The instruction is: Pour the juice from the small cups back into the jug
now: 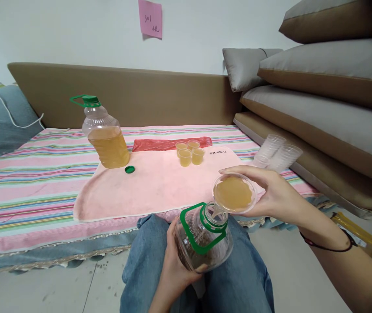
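Note:
My left hand [176, 265] is wrapped round a clear plastic bottle [218, 252] with a green carry ring [186, 234], held upright between my knees with its mouth uncapped. In my right hand [267, 187] is a clear plastic cup [233, 192] of amber liquid, tilted left with its lip at the bottle's mouth. A thin stream seems to run from the lip into the neck. Ahead on the pink cloth [147, 187] stand several small filled cups [185, 157]. A large capped bottle [109, 145], part full of amber liquid, leans at the left beside a loose green cap [129, 169].
Two stacks of nested clear cups [283, 157] lie at the right, close behind my right hand. Grey-brown cushions [329, 108] are piled along the right side. A flat red plastic bag [156, 144] lies behind the filled cups. The striped bed's front edge runs before my knees.

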A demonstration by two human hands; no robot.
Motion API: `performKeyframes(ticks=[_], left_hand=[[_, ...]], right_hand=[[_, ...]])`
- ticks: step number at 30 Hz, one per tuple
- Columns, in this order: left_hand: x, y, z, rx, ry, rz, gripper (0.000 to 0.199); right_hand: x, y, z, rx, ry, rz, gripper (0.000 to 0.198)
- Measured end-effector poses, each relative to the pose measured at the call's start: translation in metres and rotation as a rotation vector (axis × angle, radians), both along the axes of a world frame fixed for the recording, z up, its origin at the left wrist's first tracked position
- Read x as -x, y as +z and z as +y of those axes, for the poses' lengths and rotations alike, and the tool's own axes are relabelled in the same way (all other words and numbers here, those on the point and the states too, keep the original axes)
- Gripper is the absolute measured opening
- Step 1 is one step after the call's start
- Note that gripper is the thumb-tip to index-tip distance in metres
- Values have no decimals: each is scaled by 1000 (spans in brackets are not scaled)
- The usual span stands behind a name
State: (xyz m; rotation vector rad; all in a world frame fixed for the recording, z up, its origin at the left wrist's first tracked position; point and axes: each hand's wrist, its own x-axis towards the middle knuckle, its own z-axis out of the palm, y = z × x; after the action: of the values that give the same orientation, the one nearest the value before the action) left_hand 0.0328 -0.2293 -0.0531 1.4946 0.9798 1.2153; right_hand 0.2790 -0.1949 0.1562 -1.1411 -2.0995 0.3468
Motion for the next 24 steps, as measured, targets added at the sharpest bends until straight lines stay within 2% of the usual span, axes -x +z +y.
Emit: performKeyframes(ticks=[8, 24], left_hand=[[0, -1, -1, 1, 1, 9, 111], [-3, 8, 0, -3, -10, -46, 110]], right_hand=[[2, 5, -1, -39, 2, -37, 53], [8, 15, -2, -104, 29, -115, 50]])
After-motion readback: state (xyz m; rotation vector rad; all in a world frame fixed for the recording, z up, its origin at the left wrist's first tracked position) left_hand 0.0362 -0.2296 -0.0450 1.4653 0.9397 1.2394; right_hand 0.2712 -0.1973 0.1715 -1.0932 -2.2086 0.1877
